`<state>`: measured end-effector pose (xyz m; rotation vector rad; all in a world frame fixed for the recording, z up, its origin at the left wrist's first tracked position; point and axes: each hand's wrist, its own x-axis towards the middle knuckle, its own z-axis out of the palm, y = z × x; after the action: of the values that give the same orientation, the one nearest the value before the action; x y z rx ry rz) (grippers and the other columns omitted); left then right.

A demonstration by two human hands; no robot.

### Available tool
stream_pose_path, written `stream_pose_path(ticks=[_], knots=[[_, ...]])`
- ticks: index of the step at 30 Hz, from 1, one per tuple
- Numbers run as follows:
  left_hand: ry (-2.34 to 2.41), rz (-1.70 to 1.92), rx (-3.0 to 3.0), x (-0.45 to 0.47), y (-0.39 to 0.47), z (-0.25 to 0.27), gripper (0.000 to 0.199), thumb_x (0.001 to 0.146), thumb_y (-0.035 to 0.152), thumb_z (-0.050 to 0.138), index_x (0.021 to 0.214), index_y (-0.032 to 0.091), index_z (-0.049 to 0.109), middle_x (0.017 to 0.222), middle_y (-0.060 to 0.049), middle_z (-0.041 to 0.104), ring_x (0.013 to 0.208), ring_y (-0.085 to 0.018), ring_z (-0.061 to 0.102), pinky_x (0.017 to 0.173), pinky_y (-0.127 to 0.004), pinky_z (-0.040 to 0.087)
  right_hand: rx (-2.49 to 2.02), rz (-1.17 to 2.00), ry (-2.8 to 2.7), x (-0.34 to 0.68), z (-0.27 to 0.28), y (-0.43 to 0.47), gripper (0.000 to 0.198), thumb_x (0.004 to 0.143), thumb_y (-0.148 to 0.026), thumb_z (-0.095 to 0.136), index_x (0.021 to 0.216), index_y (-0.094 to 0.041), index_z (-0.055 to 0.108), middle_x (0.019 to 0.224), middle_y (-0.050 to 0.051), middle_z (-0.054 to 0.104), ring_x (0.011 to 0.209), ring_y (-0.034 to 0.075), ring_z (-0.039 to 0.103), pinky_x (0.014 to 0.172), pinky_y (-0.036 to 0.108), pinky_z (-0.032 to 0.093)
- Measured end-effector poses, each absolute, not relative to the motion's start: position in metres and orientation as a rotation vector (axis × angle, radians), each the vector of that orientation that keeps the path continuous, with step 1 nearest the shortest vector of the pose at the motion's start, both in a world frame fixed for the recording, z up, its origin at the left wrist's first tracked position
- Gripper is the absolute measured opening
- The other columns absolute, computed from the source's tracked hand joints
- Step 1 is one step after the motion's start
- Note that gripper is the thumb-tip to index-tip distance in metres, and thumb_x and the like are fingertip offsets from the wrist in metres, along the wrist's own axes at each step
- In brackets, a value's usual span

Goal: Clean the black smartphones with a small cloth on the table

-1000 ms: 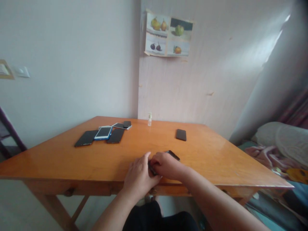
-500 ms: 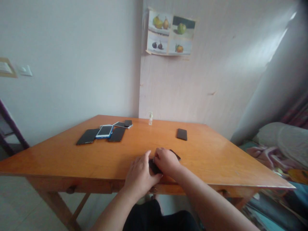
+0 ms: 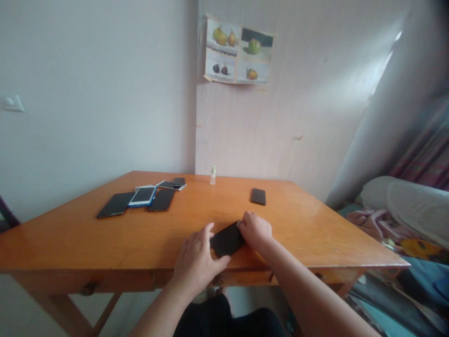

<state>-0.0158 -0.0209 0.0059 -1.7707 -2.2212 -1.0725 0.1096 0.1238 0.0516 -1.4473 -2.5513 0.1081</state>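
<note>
A black phone (image 3: 228,239) lies flat and slanted near the table's front edge. My left hand (image 3: 197,256) grips its left end, thumb at the near edge and fingers along the far side. At the phone's upper right end, my right hand (image 3: 256,228) is closed in a fist. A scrap of white cloth (image 3: 239,224) shows under its fingers, mostly hidden, pressed against the phone's surface.
On the wooden table (image 3: 196,210), several dark devices and a blue-edged white tablet (image 3: 142,195) lie grouped at left. Another black phone (image 3: 258,196) lies at back right. A small clear pump bottle (image 3: 213,175) stands near the wall.
My right hand has slid rightward along the phone, uncovering more of its dark surface. My left hand stays at the phone's left end. The view has shifted slightly right.
</note>
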Motion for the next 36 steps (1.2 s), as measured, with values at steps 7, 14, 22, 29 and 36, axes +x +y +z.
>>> stream_pose_path(ticks=[7,14,22,29,36], knots=[[-2.222,-1.044,-1.749,-0.017,-0.02,0.005,0.071,0.069,0.034,0.071,0.132,0.019,0.041,0.117,-0.013,0.063,0.111,-0.031,0.057,0.095,-0.045,0.043,-1.08,0.167,-2.727,0.091,0.047,0.091,0.018,0.088,-0.035,0.051,0.092,-0.025,0.065,0.097,0.004,0.071,0.09,0.019,0.065,0.071,0.027,0.042],[-2.23,-1.06,-1.773,-0.017,-0.021,0.006,0.074,0.07,0.039,0.071,0.134,0.02,0.039,0.12,-0.012,0.063,0.112,-0.031,0.057,0.096,-0.046,0.042,-1.387,0.073,-2.585,0.102,0.05,0.114,0.028,0.092,-0.024,0.038,0.1,-0.015,0.063,0.1,0.017,0.068,0.089,0.025,0.066,0.069,0.032,0.042],[-2.236,-1.03,-1.75,-0.017,-0.02,0.005,0.073,0.069,0.038,0.071,0.133,0.019,0.04,0.118,-0.013,0.063,0.111,-0.032,0.057,0.095,-0.045,0.043,-1.204,0.105,-2.726,0.106,0.052,0.099,0.022,0.089,-0.033,0.048,0.096,-0.023,0.065,0.095,0.007,0.071,0.088,0.022,0.066,0.068,0.029,0.042],[-2.227,-1.044,-1.744,-0.016,-0.021,0.006,0.071,0.069,0.038,0.071,0.131,0.02,0.042,0.118,-0.012,0.063,0.111,-0.031,0.057,0.095,-0.045,0.042,-1.309,0.062,-2.68,0.115,0.053,0.107,0.024,0.089,-0.029,0.044,0.094,-0.019,0.065,0.093,0.011,0.071,0.083,0.024,0.066,0.063,0.029,0.039],[-2.23,-1.041,-1.755,-0.017,-0.02,0.005,0.071,0.069,0.04,0.071,0.131,0.019,0.043,0.119,-0.012,0.063,0.111,-0.03,0.057,0.095,-0.043,0.041,-1.106,0.109,-2.754,0.122,0.054,0.107,0.016,0.081,-0.024,0.052,0.088,-0.023,0.066,0.091,0.005,0.07,0.081,0.02,0.063,0.06,0.027,0.032]])
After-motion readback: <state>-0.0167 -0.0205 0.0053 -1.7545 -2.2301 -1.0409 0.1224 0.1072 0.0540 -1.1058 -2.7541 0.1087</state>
